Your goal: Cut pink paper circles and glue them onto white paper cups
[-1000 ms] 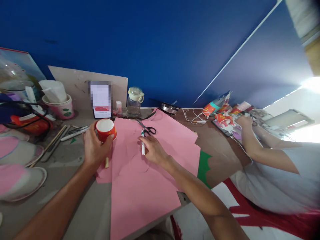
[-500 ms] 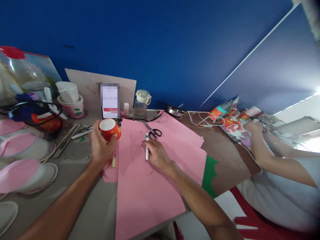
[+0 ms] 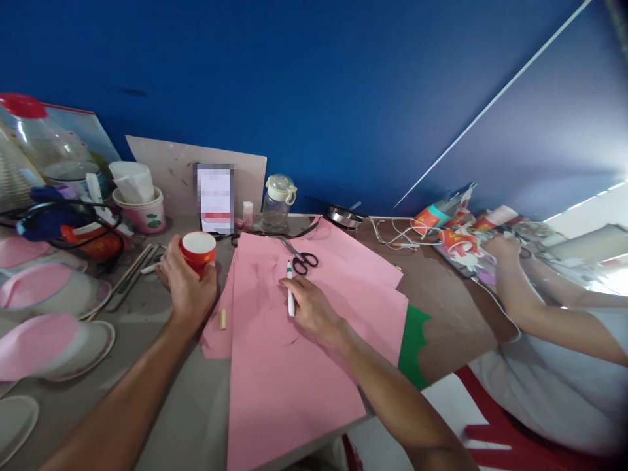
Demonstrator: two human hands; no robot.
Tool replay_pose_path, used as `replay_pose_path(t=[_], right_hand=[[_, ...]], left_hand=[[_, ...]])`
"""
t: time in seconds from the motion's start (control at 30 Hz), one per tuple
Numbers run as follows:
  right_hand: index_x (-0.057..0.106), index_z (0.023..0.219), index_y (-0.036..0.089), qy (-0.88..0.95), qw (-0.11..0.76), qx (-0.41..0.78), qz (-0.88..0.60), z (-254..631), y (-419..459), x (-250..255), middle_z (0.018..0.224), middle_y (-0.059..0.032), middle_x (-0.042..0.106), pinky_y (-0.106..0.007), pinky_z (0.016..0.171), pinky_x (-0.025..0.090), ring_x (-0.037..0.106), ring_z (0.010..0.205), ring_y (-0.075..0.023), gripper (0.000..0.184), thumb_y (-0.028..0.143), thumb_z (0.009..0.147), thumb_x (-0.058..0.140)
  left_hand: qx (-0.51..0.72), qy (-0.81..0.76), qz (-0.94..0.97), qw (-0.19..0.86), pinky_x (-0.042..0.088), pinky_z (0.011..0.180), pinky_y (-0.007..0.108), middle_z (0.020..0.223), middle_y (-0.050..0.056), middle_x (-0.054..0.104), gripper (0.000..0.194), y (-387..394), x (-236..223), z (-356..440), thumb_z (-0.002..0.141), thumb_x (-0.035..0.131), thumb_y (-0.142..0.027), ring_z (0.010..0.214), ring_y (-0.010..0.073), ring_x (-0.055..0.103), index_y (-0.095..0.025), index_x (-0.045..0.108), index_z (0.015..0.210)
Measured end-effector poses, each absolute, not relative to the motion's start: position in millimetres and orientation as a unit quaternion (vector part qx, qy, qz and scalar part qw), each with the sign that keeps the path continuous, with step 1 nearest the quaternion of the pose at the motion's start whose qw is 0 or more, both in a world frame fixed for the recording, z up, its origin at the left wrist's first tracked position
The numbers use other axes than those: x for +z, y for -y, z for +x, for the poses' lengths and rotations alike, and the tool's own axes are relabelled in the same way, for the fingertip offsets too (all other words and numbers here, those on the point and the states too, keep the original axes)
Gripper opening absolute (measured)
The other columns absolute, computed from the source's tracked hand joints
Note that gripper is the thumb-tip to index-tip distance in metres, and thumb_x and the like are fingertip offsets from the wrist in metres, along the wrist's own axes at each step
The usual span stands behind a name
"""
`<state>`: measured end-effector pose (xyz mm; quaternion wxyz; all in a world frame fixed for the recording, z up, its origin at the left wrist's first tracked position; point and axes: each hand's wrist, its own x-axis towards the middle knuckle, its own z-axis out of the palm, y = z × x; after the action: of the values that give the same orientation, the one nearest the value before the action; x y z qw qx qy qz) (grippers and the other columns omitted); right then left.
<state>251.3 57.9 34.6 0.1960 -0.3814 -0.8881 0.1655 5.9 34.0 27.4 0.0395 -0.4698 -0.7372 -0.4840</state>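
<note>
My left hand (image 3: 189, 288) is wrapped round a red paper cup (image 3: 199, 252), white inside, at the left edge of the pink paper. Between the fingers of my right hand (image 3: 309, 301) is a white marker (image 3: 290, 297) with a green band, its tip pointing toward the wall. Beneath that hand lie large sheets of pink paper (image 3: 289, 386) with a faint curved line drawn on them. Black-handled scissors (image 3: 304, 263) rest on the paper just beyond the marker. A small yellowish piece (image 3: 223, 319) sits on a pink scrap beside my left wrist.
A phone (image 3: 216, 199) leans on a board (image 3: 167, 170), with a lidded glass bottle (image 3: 278, 203) to its right. Paper-covered bowls (image 3: 53, 291) line the left side. Black tape (image 3: 345, 216) and white cables (image 3: 392, 234) lie at the back. Another person's arm (image 3: 534, 314) is at right.
My left hand has carried the red cup left, off the pink paper's edge, uncovering more of the scrap. My right hand keeps the marker in nearly the same place. The view has swung slightly left.
</note>
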Motion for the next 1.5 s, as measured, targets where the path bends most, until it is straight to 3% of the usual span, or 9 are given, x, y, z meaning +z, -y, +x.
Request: replay_pose_path(t=[0.17,0.37,0.47,0.6,0.73,0.93,1.2,1.33,1.5], right_hand=[[0.06,0.115,0.015,0.874,0.201,0.2,-0.394,252,-56,35,0.097,-0.0095,0.063,-0.029,0.072,0.051,0.062,0.077,-0.0182,0.046,-0.001,0.073,0.05],[0.059,0.114,0.018,0.833,0.307,0.271,-0.373,250,-58,30,0.109,-0.01,0.065,-0.032,0.083,0.05,0.063,0.095,-0.0198,0.04,0.008,0.076,0.052],[0.059,0.114,0.018,0.788,0.349,0.315,-0.398,249,-60,30,0.094,-0.0064,0.066,-0.028,0.072,0.051,0.062,0.078,-0.0167,0.038,0.013,0.076,0.054],[0.06,0.109,0.018,0.733,0.399,0.357,-0.421,250,-66,29,0.083,-0.0024,0.063,-0.026,0.063,0.049,0.057,0.066,-0.0141,0.035,0.019,0.074,0.057],[0.06,0.103,0.019,0.707,0.43,0.373,-0.419,253,-73,29,0.083,-0.0023,0.062,-0.029,0.067,0.049,0.057,0.07,-0.0159,0.032,0.022,0.071,0.061],[0.058,0.103,0.019,0.672,0.45,0.419,-0.414,253,-75,29,0.079,-0.0008,0.058,-0.029,0.063,0.048,0.055,0.068,-0.0153,0.03,0.025,0.073,0.062],[0.055,0.107,0.019,0.675,0.443,0.428,-0.406,250,-74,26,0.079,-0.001,0.057,-0.026,0.053,0.048,0.052,0.057,-0.0123,0.033,0.028,0.076,0.06],[0.051,0.115,0.02,0.702,0.459,0.38,-0.39,252,-70,26,0.089,-0.0043,0.059,-0.028,0.061,0.051,0.056,0.066,-0.0137,0.034,0.029,0.083,0.055],[0.045,0.122,0.022,0.738,0.469,0.294,-0.386,256,-66,24,0.096,-0.0063,0.057,-0.032,0.071,0.053,0.059,0.076,-0.0163,0.037,0.025,0.087,0.052]], left_hand=[[-0.502,0.734,-0.455,0.033,0.024,0.106,0.059,0.136,0.027,0.041,0.077,-36,25,2,0.072,0.064,-0.019,0.128,0.0413,0.037,-0.003,0.031,0.139],[-0.565,0.642,-0.504,0.119,0.024,0.108,0.055,0.139,0.023,0.037,0.074,-26,31,9,0.072,0.065,-0.015,0.131,0.0371,0.033,-0.009,0.034,0.138],[-0.584,0.568,-0.568,0.117,0.03,0.107,0.051,0.134,0.019,0.043,0.065,-19,36,24,0.072,0.065,-0.017,0.129,0.0335,0.038,-0.014,0.042,0.133],[-0.6,0.548,-0.564,-0.146,0.049,0.087,0.041,0.104,0.011,0.061,0.033,-14,40,42,0.082,0.057,-0.028,0.098,0.024,0.062,-0.017,0.054,0.112],[-0.548,0.575,-0.481,-0.372,0.053,0.074,0.035,0.096,0.009,0.067,0.037,-14,47,45,0.081,0.055,-0.046,0.085,0.0228,0.067,-0.016,0.057,0.103],[-0.463,0.574,-0.55,-0.392,0.049,0.077,0.03,0.094,0.006,0.072,0.036,-15,51,45,0.076,0.058,-0.049,0.091,0.0255,0.064,-0.019,0.069,0.093],[-0.458,0.571,-0.516,-0.444,0.036,0.047,0.02,0.055,-0.001,0.058,0.017,-14,56,46,0.069,0.067,-0.035,0.053,0.0139,0.049,-0.02,0.068,0.062],[-0.475,0.578,-0.487,-0.451,0.034,0.041,0.02,0.055,-0.002,0.057,0.02,-14,53,44,0.07,0.067,-0.037,0.048,0.0128,0.05,-0.019,0.065,0.061],[-0.46,0.597,-0.419,-0.507,0.016,0.023,0.022,0.046,-0.007,0.048,0.025,-12,50,41,0.074,0.063,-0.045,0.02,0.0093,0.035,-0.021,0.06,0.069]])
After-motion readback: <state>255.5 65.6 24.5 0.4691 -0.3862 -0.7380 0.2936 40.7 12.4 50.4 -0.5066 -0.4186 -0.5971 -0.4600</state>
